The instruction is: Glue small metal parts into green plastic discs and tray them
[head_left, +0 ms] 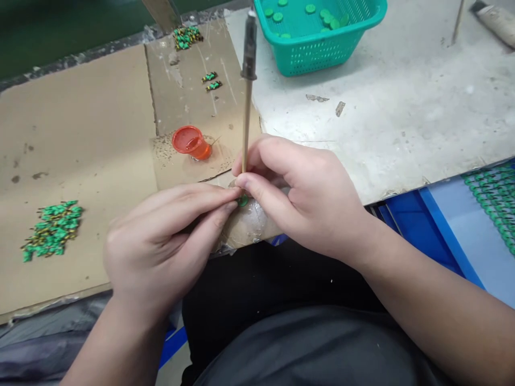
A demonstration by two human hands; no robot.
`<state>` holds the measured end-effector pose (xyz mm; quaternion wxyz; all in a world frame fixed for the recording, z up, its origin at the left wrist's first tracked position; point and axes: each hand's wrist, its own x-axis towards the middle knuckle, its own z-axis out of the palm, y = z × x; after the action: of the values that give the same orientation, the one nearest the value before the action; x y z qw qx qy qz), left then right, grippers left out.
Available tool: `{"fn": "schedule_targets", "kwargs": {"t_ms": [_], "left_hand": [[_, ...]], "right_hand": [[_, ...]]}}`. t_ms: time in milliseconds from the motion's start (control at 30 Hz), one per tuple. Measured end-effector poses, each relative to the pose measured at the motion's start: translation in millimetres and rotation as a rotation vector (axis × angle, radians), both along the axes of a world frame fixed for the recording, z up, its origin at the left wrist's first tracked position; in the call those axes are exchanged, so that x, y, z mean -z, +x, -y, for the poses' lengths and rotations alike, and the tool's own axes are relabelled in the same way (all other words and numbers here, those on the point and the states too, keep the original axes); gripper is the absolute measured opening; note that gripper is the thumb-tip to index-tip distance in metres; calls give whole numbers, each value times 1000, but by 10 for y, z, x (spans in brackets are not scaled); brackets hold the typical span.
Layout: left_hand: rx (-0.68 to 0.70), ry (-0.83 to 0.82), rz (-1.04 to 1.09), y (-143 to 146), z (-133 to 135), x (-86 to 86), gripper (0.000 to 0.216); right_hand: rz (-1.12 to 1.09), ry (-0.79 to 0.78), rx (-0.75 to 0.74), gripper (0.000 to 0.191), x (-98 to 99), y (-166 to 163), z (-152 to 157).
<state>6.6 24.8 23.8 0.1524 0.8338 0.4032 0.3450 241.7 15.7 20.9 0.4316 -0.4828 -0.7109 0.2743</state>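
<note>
Near the table's front edge, my left hand (164,236) is closed in a pinch on a small green disc (243,200), mostly covered by fingertips. My right hand (298,187) meets it from the other side, thumb and fingers closed round the lower end of a thin wooden rod (247,123). The rod stands nearly upright and has a dark fitting (250,48) at its upper end. Its lower tip is hidden by my fingers. Below the hands is a shiny clear patch (255,217) on the table edge. A small red cup (190,140) with liquid stands just beyond.
A pile of small green, black and gold figures (54,228) lies at left. Another pile (188,37) and two single figures (213,86) lie farther back. A teal basket (317,51) holds green discs. A tube (497,24) lies far right; green pieces (497,201) fill a tray below.
</note>
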Motion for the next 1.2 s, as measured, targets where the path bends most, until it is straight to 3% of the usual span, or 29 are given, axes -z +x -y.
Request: {"fn": "schedule_targets", "kwargs": {"t_ms": [367, 933, 1200], "left_hand": [[-10, 25, -11, -16, 14, 16, 43], [-129, -16, -1, 24, 29, 4, 14], [-103, -28, 62, 24, 13, 49, 18]], "right_hand": [[13, 5, -11, 20, 13, -19, -2], [24, 88, -131, 23, 14, -61, -24], [-87, 135, 42, 22, 129, -64, 11]]}}
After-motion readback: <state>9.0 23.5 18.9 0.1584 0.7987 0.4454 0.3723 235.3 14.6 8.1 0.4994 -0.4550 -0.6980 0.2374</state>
